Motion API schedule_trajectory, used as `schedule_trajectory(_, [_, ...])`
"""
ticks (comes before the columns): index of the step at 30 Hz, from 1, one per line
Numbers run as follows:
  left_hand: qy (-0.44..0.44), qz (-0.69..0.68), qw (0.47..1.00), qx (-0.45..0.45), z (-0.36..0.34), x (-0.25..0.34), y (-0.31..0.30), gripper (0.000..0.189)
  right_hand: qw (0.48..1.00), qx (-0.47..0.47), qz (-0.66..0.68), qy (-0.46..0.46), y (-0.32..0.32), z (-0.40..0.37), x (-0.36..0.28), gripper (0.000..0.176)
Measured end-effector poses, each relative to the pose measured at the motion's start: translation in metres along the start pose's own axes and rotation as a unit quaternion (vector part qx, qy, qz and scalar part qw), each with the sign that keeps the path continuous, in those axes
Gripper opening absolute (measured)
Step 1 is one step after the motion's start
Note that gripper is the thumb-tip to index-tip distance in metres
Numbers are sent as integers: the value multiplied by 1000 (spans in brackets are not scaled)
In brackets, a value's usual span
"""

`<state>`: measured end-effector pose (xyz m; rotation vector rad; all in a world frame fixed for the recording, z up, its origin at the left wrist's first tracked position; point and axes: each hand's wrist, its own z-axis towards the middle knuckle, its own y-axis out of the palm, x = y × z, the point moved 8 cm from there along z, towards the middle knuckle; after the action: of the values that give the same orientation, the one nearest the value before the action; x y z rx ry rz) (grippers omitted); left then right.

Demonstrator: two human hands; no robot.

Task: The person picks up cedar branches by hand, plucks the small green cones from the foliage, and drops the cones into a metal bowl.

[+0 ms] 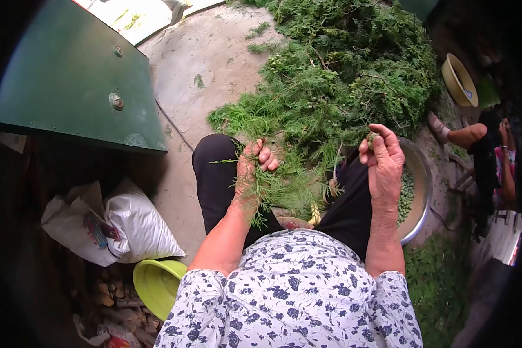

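My left hand (pixel 254 168) is closed round a green leafy sprig (pixel 267 194) that hangs over my lap. Raised over my other knee, my right hand (pixel 384 156) pinches a small greenish thing (pixel 372 138) between thumb and fingers, perhaps a cone or berry. Just beside and below that hand stands a wide metal basin (pixel 421 223), with many small green cones or berries (pixel 406 194) in it. A large heap of green branches (pixel 348 69) lies on the ground in front of my knees.
A green metal box (pixel 78 75) stands at the upper left, above white sacks (pixel 136 223). Near my left elbow is a yellow-green basin (pixel 156 284), by chopped wood (pixel 124 313). On the right sits another person (pixel 507 168), below a yellowish basin (pixel 459 81).
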<state>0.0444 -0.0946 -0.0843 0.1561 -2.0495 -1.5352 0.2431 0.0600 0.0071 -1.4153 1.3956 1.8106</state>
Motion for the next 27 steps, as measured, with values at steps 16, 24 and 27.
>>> schedule_trajectory(16, [22, -122, 992, 9, 29, 19, 18, 15, 760, 379, -528, -16, -300, -54, -18, 36])
schedule_trajectory(24, [70, -87, 993, -30, 37, 24, 54, 13, 879, 221, -387, -173, -102, -37, -58, 15])
schedule_trajectory(27, [63, -109, 991, -43, 38, 22, 69, 14, 875, -43, -441, -195, 13, -40, -34, 20])
